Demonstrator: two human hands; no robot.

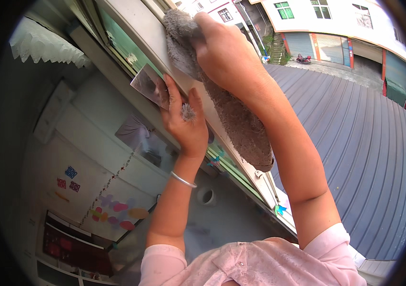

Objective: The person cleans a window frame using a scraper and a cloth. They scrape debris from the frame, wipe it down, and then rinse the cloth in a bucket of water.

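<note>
My right hand point(220, 50) is closed around a bunched gray cloth point(181, 43), pressed against the upper part of a white window frame point(142, 25). A long fuzzy end of the cloth hangs down beside my forearm. Lower and to the left, my left hand point(186, 125) rests with fingers apart against the frame's inner side. A small tuft of bristles or fibers point(188, 112) shows between its thumb and forefinger; whether it is gripped is unclear. Next to the left fingertips is a flat reflective rectangular piece point(148, 85); what holds it cannot be told.
Outside, a ribbed metal roof point(338, 150) lies below the window, with shuttered buildings beyond. Inside, a scalloped white curtain point(45, 43) hangs at the upper left. A bead string point(115, 175) dangles near a decorated wall. Small butterfly ornaments point(280, 210) are on the frame.
</note>
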